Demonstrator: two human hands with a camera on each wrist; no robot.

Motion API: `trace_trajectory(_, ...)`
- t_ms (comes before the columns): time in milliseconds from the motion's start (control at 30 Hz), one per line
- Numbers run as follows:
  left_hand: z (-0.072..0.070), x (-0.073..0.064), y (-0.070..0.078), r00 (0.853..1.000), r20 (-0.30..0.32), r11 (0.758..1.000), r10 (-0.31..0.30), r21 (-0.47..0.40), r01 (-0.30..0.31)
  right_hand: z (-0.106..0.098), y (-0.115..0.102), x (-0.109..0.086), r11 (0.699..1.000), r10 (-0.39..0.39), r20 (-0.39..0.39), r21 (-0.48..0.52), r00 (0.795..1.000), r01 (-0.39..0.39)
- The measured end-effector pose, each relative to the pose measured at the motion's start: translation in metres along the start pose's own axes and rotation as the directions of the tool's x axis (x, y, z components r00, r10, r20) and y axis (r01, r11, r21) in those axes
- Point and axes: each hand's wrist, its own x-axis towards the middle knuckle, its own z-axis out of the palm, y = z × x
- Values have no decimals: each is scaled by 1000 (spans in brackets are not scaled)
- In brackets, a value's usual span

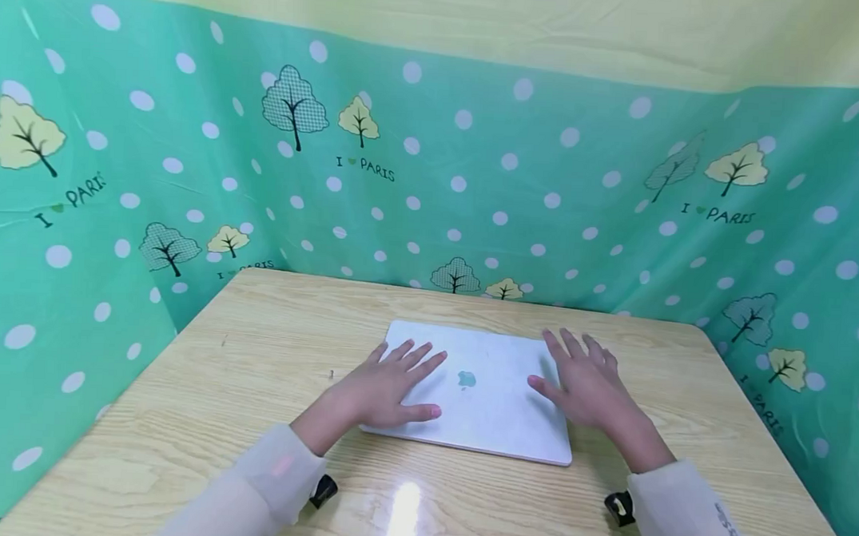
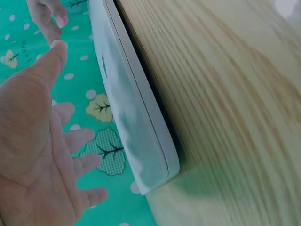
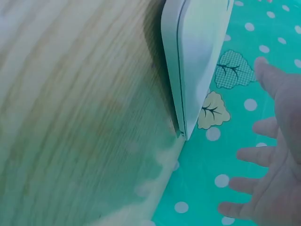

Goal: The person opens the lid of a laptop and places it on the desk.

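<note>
A closed silver laptop (image 1: 492,399) with an apple logo on its lid lies flat on the wooden table in the head view. Over its left part hovers my left hand (image 1: 388,386), fingers spread and straight. My right hand (image 1: 590,383) is held above the right edge, its fingers extended as well. Both wrist views show a gap between palm and lid: the left hand (image 2: 42,136) and the right hand (image 3: 277,150) hold nothing. The laptop's side edge (image 2: 141,94) appears shut along its seam in the left wrist view.
The wooden table (image 1: 268,341) extends around the laptop on all sides. Behind it and along both sides hangs a green curtain (image 1: 477,166) with white dots and printed trees. A bright light reflection shows near the table's front. Dark wrist straps (image 1: 324,491) sit at the sleeves.
</note>
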Motion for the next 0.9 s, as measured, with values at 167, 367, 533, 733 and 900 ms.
trace_trajectory(167, 5, 4, 5, 1000, 21, 1000, 23, -5, -23, 2, 4, -3, 999, 15, 3, 45, 1000, -15)
trace_trajectory(367, 7, 11, 14, 998, 42, 998, 55, -10, -54, 7, 12, -7, 996, 30, -1, 89, 1000, -30)
trace_trajectory(533, 9, 18, 24, 995, 61, 997, 73, 34, -75, 9, 20, -9, 989, 43, 3, 139, 999, -43)
trace_trajectory(733, 11, 26, 35, 992, 82, 991, 98, 80, -105, 8, 28, -9, 969, 50, 24, 243, 998, -55)
trace_trajectory(900, 10, 32, 43, 988, 81, 984, 132, 112, -141, 9, 31, -9, 939, 96, 57, 325, 994, -109)
